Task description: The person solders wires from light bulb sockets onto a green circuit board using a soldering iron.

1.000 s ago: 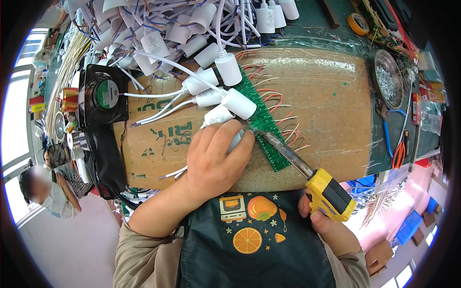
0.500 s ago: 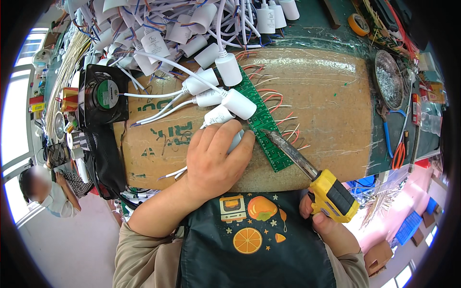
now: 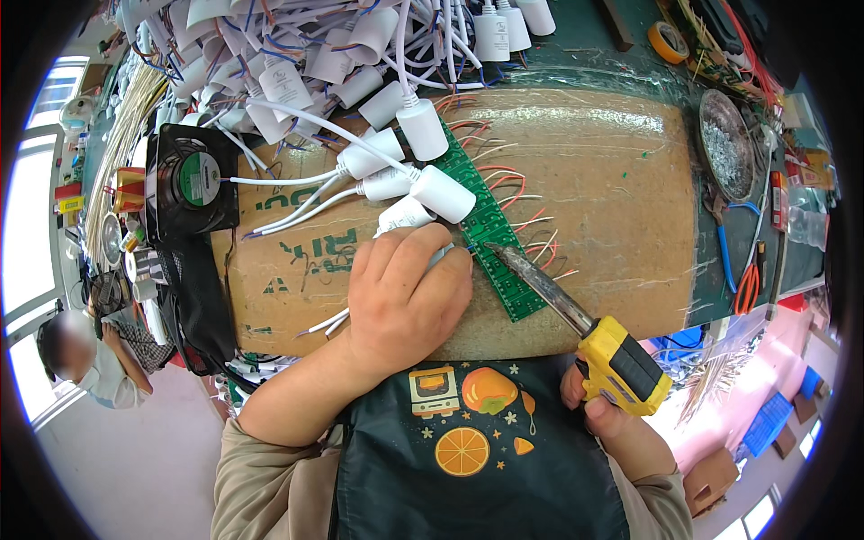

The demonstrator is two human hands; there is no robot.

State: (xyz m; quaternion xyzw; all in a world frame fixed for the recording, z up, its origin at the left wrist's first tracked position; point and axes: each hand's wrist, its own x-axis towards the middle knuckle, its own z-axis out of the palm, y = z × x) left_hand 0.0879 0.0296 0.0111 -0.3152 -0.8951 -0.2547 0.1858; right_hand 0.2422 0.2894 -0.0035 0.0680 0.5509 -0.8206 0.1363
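Note:
My left hand is closed around a white cylindrical socket housing, mostly hidden under my fingers, at the left edge of a green circuit board. My right hand grips the yellow and black handle of a soldering iron. Its dark tip lies over the lower part of the board, close to my left fingertips. Several white socket housings with white cables lie along the board's left side. Thin red and white wires stick out from its right side.
The board rests on a brown cardboard sheet. A large heap of white sockets fills the far left. A small black fan stands left. On the right are a metal dish, blue-handled pliers and orange tape. Another person sits far left.
Very little differs. The whole view has shifted slightly, and my left hand has shifted a touch at the board's edge. The iron's tip stays at the same part of the board.

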